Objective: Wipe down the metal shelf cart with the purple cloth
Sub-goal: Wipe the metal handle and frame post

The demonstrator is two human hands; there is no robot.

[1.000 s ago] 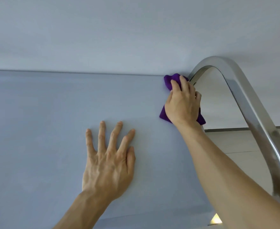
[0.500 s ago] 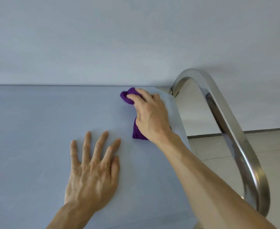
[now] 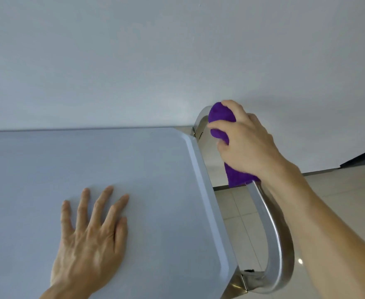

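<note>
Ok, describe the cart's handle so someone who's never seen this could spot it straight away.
Start at the flat grey shelf top filling the lower left. Past its right edge, a shiny metal handle loops out over the tiled floor. It is the only curved, mirror-bright part, and the right hand holds the purple cloth around its far end.

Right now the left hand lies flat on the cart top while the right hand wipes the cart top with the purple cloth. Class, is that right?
Not quite. The head view shows the right hand gripping the purple cloth around the handle, not on the cart top. The left hand does lie flat on the top.
</note>
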